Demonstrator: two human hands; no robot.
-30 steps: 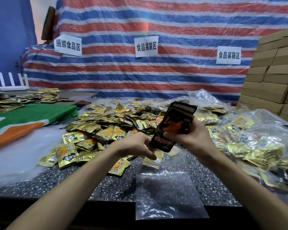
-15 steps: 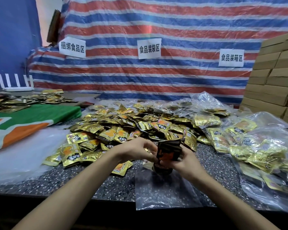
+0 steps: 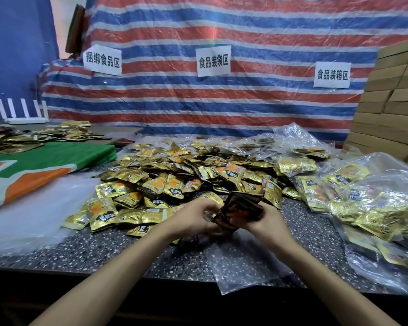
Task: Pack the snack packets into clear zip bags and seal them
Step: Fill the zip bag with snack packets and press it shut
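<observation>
Across the back hangs a red, white and blue striped tarp (image 3: 222,102) with three paper signs (image 3: 213,60) taped to it, and brown cartons (image 3: 391,109) are stacked at the right. Below it a dark speckled table (image 3: 127,250) carries a wide heap of gold snack packets (image 3: 186,175). Filled clear bags (image 3: 375,208) are crowded along the right side, a green and orange cloth (image 3: 45,165) lies at the left, and a white router (image 3: 21,114) stands far back. An empty clear zip bag (image 3: 245,262) lies flat at the near edge, its far end under the hands. One second ago the right hand (image 3: 269,220) held a stack of dark packets (image 3: 240,208) raised above the heap, clear of the table. Now the stack is low, tilted, with its bottom end at the bag's far end. The right hand's fingers are wrapped round the stack's right side. The left hand (image 3: 193,220) has closed in from below — its fingers are curled against the stack's left edge, thumb on top. Whether they also pinch the bag's film cannot be told. Both wrists sit nearer together than before, and the bag lies more skewed to the right.
</observation>
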